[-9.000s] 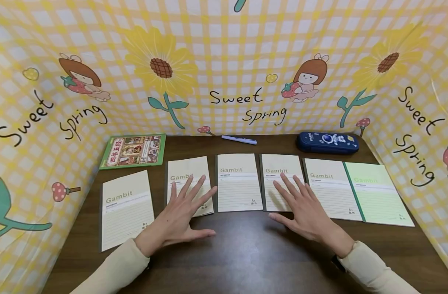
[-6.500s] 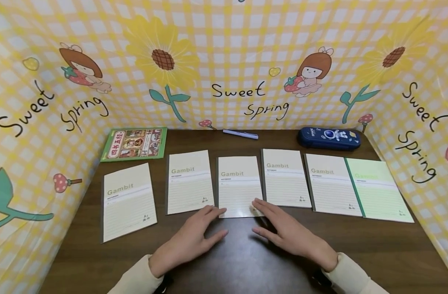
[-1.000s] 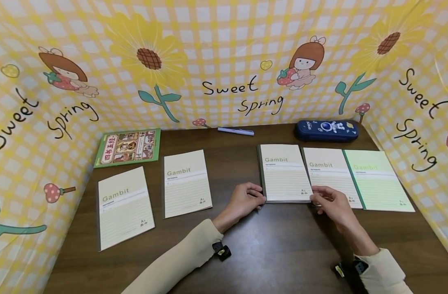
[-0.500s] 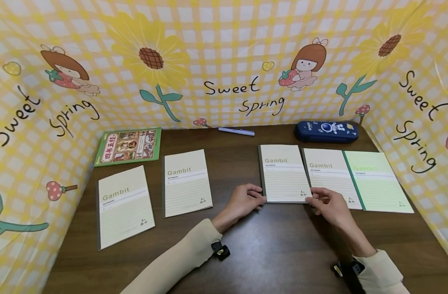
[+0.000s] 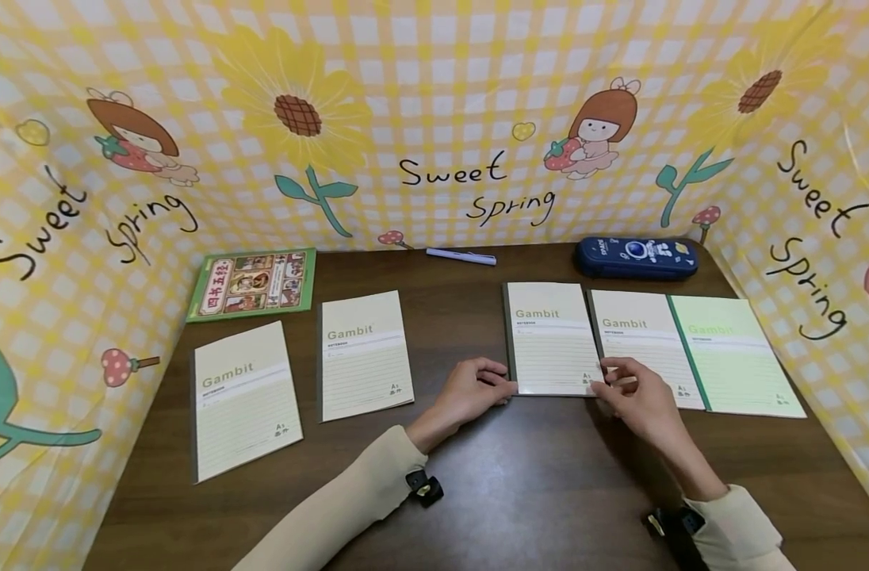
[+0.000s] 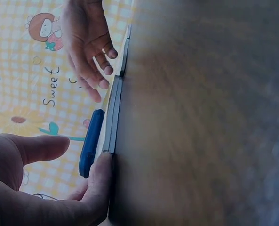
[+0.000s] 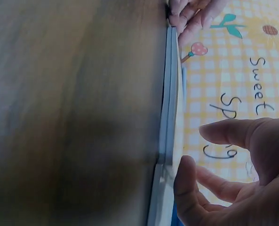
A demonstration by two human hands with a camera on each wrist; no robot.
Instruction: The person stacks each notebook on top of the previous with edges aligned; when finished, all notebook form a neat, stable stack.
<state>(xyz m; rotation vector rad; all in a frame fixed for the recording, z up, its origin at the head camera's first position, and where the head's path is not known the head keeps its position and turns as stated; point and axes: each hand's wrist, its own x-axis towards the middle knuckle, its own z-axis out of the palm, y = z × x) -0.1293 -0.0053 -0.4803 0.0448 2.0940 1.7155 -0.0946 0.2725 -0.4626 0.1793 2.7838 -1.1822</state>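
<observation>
Two cream Gambit notebooks lie stacked [image 5: 552, 345], one on the other; both layers show edge-on in the left wrist view [image 6: 113, 115]. At the stack's lower left corner, my left hand [image 5: 472, 390] touches the spine side with its fingertips, the thumb held apart in the left wrist view. My right hand [image 5: 641, 400] is at the lower right corner, its thumb and fingers spread apart in the right wrist view. Beside the stack lies another cream notebook [image 5: 637, 325], partly hidden by the right hand, then a green-tinted notebook [image 5: 737, 357].
To the left lie two separate cream notebooks, an upright one [image 5: 363, 357] and a tilted one [image 5: 245, 404]. Along the back are a green picture-covered book [image 5: 252, 281], a lilac pen [image 5: 461, 256] and a dark blue pencil case [image 5: 634, 258]. Checked cloth surrounds the table [image 5: 491, 500].
Since the earliest frames, the notebook from the middle of the row has moved right onto its neighbour. Both hands followed to the stack. Over the last second the right hand shifts slightly there.
</observation>
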